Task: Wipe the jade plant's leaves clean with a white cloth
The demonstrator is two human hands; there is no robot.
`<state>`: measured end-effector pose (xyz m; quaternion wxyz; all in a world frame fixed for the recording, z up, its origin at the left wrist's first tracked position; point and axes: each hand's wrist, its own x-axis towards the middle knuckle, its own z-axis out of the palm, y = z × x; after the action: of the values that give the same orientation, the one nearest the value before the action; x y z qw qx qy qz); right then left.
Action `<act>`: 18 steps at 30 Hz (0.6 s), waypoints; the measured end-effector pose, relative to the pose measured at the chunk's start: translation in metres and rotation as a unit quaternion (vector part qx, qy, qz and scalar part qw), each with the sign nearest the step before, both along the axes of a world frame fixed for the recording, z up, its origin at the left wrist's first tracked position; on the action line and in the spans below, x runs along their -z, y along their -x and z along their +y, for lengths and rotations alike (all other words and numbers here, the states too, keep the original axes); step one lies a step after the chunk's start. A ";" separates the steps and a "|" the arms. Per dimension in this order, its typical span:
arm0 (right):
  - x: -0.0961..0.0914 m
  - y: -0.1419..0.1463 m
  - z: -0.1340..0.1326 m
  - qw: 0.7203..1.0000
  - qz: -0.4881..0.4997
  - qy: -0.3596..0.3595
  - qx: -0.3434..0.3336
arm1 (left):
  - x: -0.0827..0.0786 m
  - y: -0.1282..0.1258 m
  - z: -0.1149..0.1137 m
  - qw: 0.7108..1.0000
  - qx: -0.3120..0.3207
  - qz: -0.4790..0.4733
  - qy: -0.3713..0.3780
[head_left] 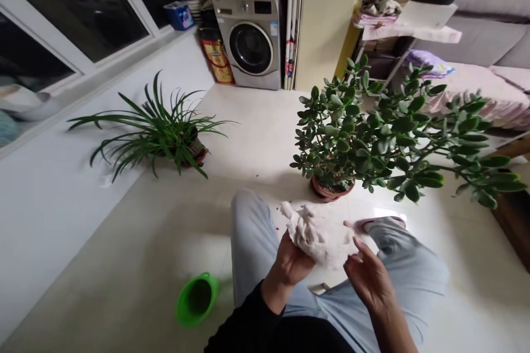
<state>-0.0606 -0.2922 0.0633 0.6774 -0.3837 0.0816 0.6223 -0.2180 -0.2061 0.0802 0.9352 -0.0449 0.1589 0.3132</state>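
Note:
A crumpled whitish cloth (321, 234) is held up above my lap, between my knees. My left hand (290, 262) is closed around its lower left side, with part of the fingers hidden under the folds. At the cloth's right edge is my right hand (370, 276), its fingers apart and the fingertips close to the fabric; whether they touch it is hard to tell. Just beyond the cloth stands a jade plant (397, 132) in a reddish-brown pot (331, 190), with thick green leaves spreading to the right.
A green bucket (196, 298) with dark contents stands on the floor at my left. Further off, a long-leaved potted plant (165, 132) sits by the white wall. A washing machine (250, 38) is at the back, and a sofa (476, 44) at the right. Small dark bits lie near the pot.

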 end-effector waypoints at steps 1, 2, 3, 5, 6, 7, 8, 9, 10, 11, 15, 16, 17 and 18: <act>0.001 0.000 0.004 1.000 -0.012 0.019 0.005 | 0.002 0.000 0.004 1.000 -0.015 -0.001 0.014; 0.002 0.000 0.009 0.999 -0.023 0.036 0.009 | 0.003 0.000 0.008 0.999 -0.030 0.003 0.023; 0.002 -0.001 0.015 0.998 -0.036 0.045 0.010 | 0.005 -0.001 0.013 0.999 -0.044 0.012 0.027; 0.005 -0.003 0.027 0.997 -0.072 0.026 -0.001 | 0.006 -0.002 0.024 0.996 -0.071 0.040 0.025; 0.006 -0.005 0.033 0.996 -0.094 0.012 -0.006 | 0.007 -0.003 0.030 0.995 -0.087 0.053 0.020; 0.008 -0.007 0.039 0.993 -0.120 0.000 -0.009 | 0.007 -0.005 0.035 0.993 -0.102 0.064 0.012; 0.010 -0.009 0.044 0.988 -0.151 -0.009 -0.005 | 0.007 -0.008 0.041 0.991 -0.115 0.072 -0.001; 0.011 -0.012 0.049 0.982 -0.187 -0.014 0.007 | 0.007 -0.010 0.046 0.989 -0.125 0.079 -0.018; 0.012 -0.014 0.054 0.974 -0.225 -0.017 0.023 | 0.006 -0.012 0.051 0.987 -0.133 0.084 -0.038; 0.012 -0.017 0.059 0.964 -0.263 -0.020 0.042 | 0.006 -0.014 0.055 0.985 -0.139 0.086 -0.060; 0.007 -0.024 0.075 0.913 -0.388 -0.041 0.122 | 0.006 -0.014 0.068 0.981 -0.126 0.070 -0.126; 0.007 -0.026 0.078 0.902 -0.410 -0.040 0.131 | 0.007 -0.012 0.071 0.983 -0.113 0.062 -0.131; 0.007 -0.027 0.079 0.893 -0.429 -0.035 0.133 | 0.008 -0.010 0.074 0.985 -0.099 0.052 -0.130; 0.008 -0.030 0.080 0.887 -0.444 -0.025 0.125 | 0.009 -0.008 0.077 0.988 -0.084 0.041 -0.123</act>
<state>-0.0308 -0.2120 0.0552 0.7247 -0.5893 -0.1958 0.2987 -0.2101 -0.1292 0.0708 0.8968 0.0701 0.1534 0.4089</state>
